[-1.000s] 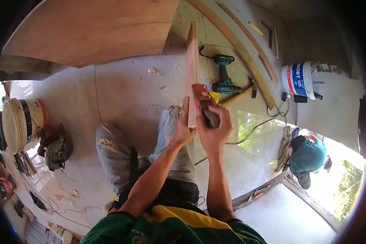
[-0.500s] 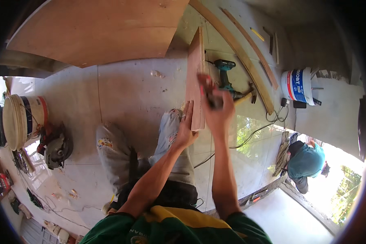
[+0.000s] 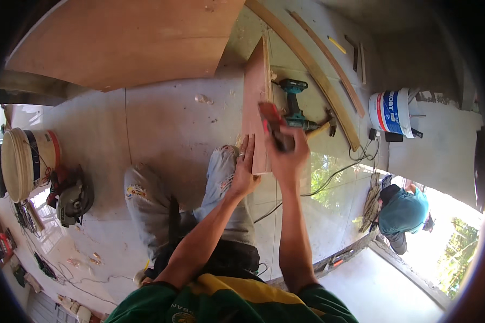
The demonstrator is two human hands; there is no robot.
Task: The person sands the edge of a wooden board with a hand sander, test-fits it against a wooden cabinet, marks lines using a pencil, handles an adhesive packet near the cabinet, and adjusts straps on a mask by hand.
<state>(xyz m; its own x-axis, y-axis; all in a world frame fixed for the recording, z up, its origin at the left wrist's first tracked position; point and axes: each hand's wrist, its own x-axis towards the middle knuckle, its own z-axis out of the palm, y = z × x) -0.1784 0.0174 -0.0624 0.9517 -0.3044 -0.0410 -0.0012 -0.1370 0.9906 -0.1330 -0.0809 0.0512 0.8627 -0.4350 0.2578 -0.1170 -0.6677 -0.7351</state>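
- Two bare hands are at work near the middle of the view, on one wooden board (image 3: 257,91) that stands on its narrow edge, pointing to about 12 o'clock.
- The left hand (image 3: 245,171) is clamped on the near end of this board; its fingers lie together, straight along the left face.
- The right hand (image 3: 292,153) is clamped around a hand plane (image 3: 271,117), which has a red front and a darker rear. The plane is at the upper edge of the board, on its right side; whether it touches at this instant, I cannot tell.
- From the plane, a teal cordless drill (image 3: 293,102) lies at 2 o'clock, and a claw hammer (image 3: 324,129) at 3 o'clock, both on the tiled floor (image 3: 172,124).
- Farther toward 1 o'clock lie a long wooden plank (image 3: 320,70) and a thinner wooden strip (image 3: 331,59).
- From the middle of the view, a plywood sheet (image 3: 124,43) is at 10 to 11 o'clock, and a circular saw (image 3: 75,203) between 8 and 9 o'clock.
- A labelled bucket (image 3: 392,112) is between 2 and 3 o'clock; another person (image 3: 404,210) bends between 3 and 4 o'clock.
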